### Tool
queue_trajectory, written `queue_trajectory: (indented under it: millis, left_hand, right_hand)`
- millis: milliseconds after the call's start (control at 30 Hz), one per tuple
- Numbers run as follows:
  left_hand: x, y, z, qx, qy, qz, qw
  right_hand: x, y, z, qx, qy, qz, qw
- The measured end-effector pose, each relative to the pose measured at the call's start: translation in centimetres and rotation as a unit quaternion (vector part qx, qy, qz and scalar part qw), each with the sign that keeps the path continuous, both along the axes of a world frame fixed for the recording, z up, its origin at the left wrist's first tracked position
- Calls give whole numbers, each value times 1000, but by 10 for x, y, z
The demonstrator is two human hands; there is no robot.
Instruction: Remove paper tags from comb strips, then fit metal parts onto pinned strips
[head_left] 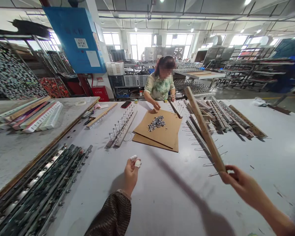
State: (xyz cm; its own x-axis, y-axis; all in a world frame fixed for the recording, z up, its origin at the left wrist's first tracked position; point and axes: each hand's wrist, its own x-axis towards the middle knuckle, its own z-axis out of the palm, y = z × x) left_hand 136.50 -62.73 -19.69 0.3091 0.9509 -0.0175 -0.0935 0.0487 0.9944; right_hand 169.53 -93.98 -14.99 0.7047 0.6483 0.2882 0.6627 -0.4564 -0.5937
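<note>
My left hand (131,173) is above the white table, its fingers curled together, with white coverings on two fingertips; whether anything small is between them I cannot make out. My right hand (233,178) grips the near end of a long wooden bar (205,131), which is raised at a slant over the table. Below and beside that bar lie bars with thin wire hooks (199,141). In the middle, two brown cardboard sheets (170,131) bear a pile of small metallic pieces (156,123). Left of the cardboard stand two bars with upright hooks (123,127).
Across the table (159,183) a person (161,82) works over the cardboard. Dark metal bars (46,183) lie at the left, near a wooden edge strip. More bars (226,114) lie at the right. A phone (126,104) rests at the back.
</note>
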Motion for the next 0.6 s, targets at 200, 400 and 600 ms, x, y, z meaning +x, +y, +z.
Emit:
queue_trajectory:
  millis: [200, 400, 600]
  left_hand:
    - [37, -8, 81, -175, -291, -134, 931]
    - [-14, -20, 115, -86, -301, -140, 939]
    - [-63, -85, 64, 61, -145, -172, 972]
  right_hand:
    - [-76, 2, -53, -21, -204, 92, 975]
    - [-53, 62, -71, -2, -345, 94, 934]
    - [-39, 171, -43, -20, -94, 47, 994]
